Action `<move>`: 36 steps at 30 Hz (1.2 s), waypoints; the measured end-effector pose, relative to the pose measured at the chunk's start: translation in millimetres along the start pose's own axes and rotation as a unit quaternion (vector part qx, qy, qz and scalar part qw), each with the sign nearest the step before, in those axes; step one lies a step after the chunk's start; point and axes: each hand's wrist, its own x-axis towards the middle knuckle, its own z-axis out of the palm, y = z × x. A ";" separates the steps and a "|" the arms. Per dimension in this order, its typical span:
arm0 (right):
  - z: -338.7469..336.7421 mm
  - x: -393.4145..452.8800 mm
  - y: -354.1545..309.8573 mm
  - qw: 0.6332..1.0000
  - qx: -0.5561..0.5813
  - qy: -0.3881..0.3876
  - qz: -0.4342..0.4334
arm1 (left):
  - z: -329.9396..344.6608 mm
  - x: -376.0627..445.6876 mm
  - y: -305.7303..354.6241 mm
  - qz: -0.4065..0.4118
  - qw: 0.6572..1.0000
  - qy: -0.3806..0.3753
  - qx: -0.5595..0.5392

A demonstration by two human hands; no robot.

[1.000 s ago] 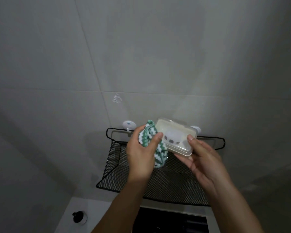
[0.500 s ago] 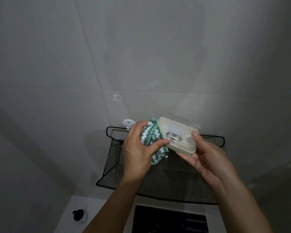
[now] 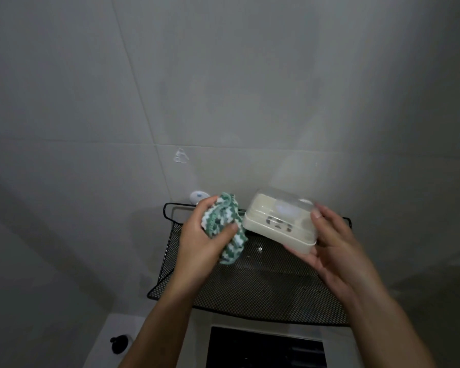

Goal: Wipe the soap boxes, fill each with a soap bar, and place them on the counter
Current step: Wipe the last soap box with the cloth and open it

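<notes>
Fingers of the left hand (image 3: 199, 243) curled round a green-white cloth (image 3: 225, 229) touching the box's (image 3: 279, 224) left end; the right hand (image 3: 332, 248) gripped that lidded box above a mesh shelf (image 3: 263, 288).

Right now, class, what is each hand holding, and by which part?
Left hand grips the bunched green-and-white cloth. Right hand holds the soap box by its right end.

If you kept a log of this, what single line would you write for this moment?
step: wiping | left hand: grips green-white cloth beside soap box | right hand: holds soap box, lid shut, above mesh shelf
</notes>
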 end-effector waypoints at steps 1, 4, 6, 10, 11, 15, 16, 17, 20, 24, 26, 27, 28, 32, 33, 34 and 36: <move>0.2 0.2 -0.1 1.000 -0.013 -0.003 -0.006 | -2.2 -0.9 0.7 0.019 0.999 -0.015 0.046; 4.0 1.2 1.6 0.998 -0.063 -0.016 -0.019 | -0.6 -2.6 4.9 0.057 0.991 -0.060 0.101; 6.2 1.6 3.0 0.995 -0.091 -0.037 -0.028 | 2.6 -3.2 8.5 0.098 0.984 -0.060 0.139; -1.7 5.5 -1.2 0.991 -0.101 -0.082 -0.023 | -1.1 0.7 7.9 0.130 0.977 -0.050 0.161; -5.1 7.0 -3.7 0.990 -0.096 -0.100 -0.018 | -3.5 1.9 6.8 0.122 0.979 -0.048 0.153; -13.0 9.5 -8.6 0.958 -0.196 -0.191 -0.086 | -8.6 4.8 4.4 0.065 0.992 -0.045 0.100; -13.6 9.9 -8.8 0.948 -0.241 -0.178 -0.112 | -8.6 4.9 3.9 0.053 0.993 -0.049 0.091; -14.0 10.9 -8.8 0.939 -0.273 -0.159 -0.136 | -8.2 4.8 3.0 0.044 0.994 -0.055 0.085; -14.5 15.5 -8.0 0.919 -0.321 -0.135 -0.182 | -7.2 2.7 2.4 0.018 0.994 -0.076 0.072; -14.2 18.4 -7.1 0.914 -0.310 -0.161 -0.205 | -7.6 1.4 3.2 0.004 0.993 -0.095 0.071; -13.0 17.9 -6.7 0.917 -0.297 -0.155 -0.216 | -7.4 1.5 3.9 0.013 0.991 -0.093 0.097; -12.5 17.8 -5.8 0.919 -0.294 -0.149 -0.218 | -6.7 1.0 4.8 0.019 0.989 -0.091 0.112; -12.0 17.9 -4.2 0.921 -0.292 -0.141 -0.216 | -5.6 0.3 6.3 0.027 0.987 -0.088 0.129; -6.5 18.9 4.3 0.940 -0.272 -0.104 -0.180 | -1.4 -3.1 15.8 0.057 0.979 -0.079 0.178; -4.8 19.7 5.8 0.941 -0.274 -0.092 -0.174 | -0.5 -4.3 19.7 0.064 0.977 -0.086 0.185; -2.9 20.3 6.8 0.944 -0.273 -0.082 -0.168 | 0.6 -5.6 23.9 0.075 0.974 -0.094 0.194; 0.2 21.3 7.9 0.948 -0.271 -0.074 -0.152 | 4.3 -8.7 31.8 0.107 0.965 -0.115 0.209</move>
